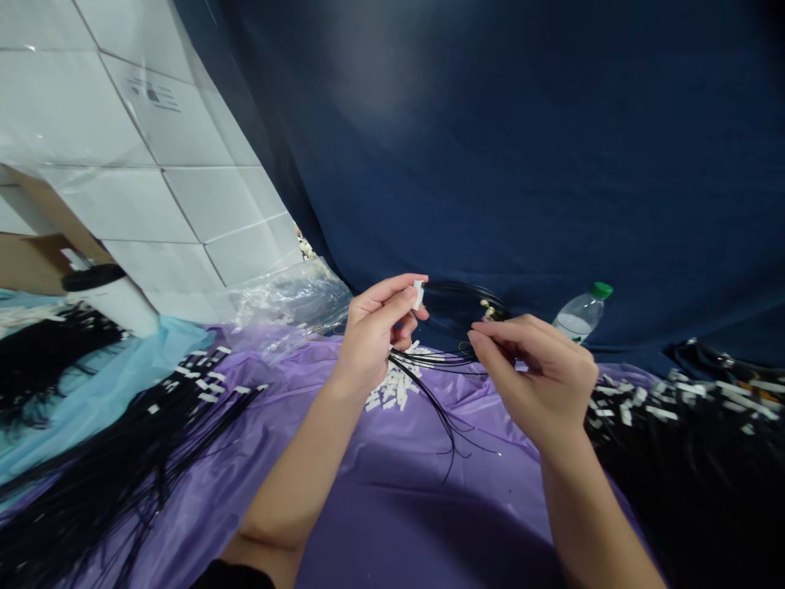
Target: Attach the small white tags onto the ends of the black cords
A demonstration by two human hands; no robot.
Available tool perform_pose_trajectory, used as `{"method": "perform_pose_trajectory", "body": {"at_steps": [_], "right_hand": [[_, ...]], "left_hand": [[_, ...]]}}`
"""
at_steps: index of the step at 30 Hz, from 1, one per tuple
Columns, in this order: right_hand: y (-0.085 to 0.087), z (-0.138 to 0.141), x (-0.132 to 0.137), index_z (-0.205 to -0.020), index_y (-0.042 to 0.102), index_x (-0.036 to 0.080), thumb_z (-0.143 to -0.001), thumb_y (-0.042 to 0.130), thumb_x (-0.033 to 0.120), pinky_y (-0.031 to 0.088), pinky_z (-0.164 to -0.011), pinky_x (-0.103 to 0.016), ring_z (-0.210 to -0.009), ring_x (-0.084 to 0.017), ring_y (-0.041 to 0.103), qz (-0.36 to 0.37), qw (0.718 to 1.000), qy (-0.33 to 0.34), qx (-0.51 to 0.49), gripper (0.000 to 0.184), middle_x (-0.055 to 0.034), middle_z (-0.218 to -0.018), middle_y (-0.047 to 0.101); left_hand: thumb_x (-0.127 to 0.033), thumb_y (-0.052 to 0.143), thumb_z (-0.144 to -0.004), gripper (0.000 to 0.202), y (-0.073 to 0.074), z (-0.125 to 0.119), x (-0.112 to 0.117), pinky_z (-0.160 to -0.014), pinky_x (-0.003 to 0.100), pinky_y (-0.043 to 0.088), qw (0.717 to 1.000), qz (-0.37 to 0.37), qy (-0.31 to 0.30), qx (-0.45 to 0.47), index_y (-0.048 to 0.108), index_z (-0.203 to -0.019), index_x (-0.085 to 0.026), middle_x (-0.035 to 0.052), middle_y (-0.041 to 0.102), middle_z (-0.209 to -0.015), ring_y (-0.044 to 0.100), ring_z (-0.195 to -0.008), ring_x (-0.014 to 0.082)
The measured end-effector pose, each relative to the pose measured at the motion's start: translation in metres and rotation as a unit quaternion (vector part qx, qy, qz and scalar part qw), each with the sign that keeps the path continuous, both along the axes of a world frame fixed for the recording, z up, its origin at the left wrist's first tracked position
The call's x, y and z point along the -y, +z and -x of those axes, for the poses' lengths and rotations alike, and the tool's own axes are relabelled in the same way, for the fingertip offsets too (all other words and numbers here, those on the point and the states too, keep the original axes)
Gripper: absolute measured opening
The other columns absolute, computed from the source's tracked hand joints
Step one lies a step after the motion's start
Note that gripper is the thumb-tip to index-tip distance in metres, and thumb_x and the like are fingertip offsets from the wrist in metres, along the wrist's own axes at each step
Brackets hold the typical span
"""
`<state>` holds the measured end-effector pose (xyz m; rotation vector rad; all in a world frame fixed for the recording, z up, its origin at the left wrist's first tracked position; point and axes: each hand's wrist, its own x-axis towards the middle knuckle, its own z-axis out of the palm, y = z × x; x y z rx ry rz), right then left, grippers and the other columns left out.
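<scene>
My left hand point(374, 331) is raised over the purple sheet point(392, 507) and pinches a small white connector point(418, 294) between thumb and forefinger. Thin black wires point(438, 405) hang from under this hand toward the sheet. My right hand point(533, 368) is closed in a pinch just to the right, fingertips pointing at the connector; it seems to hold a thin black wire end, too fine to make out. A small pile of white connectors point(392, 388) lies on the sheet below my left hand.
A bundle of black wires with white connectors point(141, 450) lies at the left, another point(680, 409) at the right. A water bottle with a green cap point(580, 315) stands behind. Clear plastic bag point(288, 303), white cartons point(184, 164), dark blue cloth backdrop point(521, 147).
</scene>
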<state>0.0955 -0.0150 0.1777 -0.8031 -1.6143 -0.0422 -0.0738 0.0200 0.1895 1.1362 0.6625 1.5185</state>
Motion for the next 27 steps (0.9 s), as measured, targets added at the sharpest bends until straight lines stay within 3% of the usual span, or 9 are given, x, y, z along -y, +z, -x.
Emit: {"method": "perform_pose_trajectory", "body": {"at_steps": [12,27], "right_hand": [[0.0,-0.001,0.001,-0.084,0.068,0.019,-0.087,0.061,0.017,0.041,-0.051,-0.024,-0.054,-0.008,0.05,0.037,0.999,-0.008,0.039,0.008,0.002,-0.067,0.061],[-0.003,0.009,0.001,-0.087,0.066,0.014,-0.085,0.062,0.01,0.041,-0.051,-0.019,-0.054,-0.006,0.049,-0.036,0.995,-0.052,0.078,0.007,0.0005,-0.07,0.061]], "left_hand": [[-0.032,0.073,-0.075,0.023,-0.001,-0.002,0.002,-0.037,0.014,0.022,0.999,-0.011,0.009,-0.029,0.074,-0.096,-0.022,0.0001,0.061,-0.063,0.039,-0.043,0.0026],[-0.029,0.07,-0.079,0.016,-0.009,-0.015,0.005,-0.037,0.015,0.019,0.997,0.008,-0.07,-0.02,0.072,-0.094,-0.023,-0.0025,0.057,-0.06,0.033,-0.041,0.0015]]}}
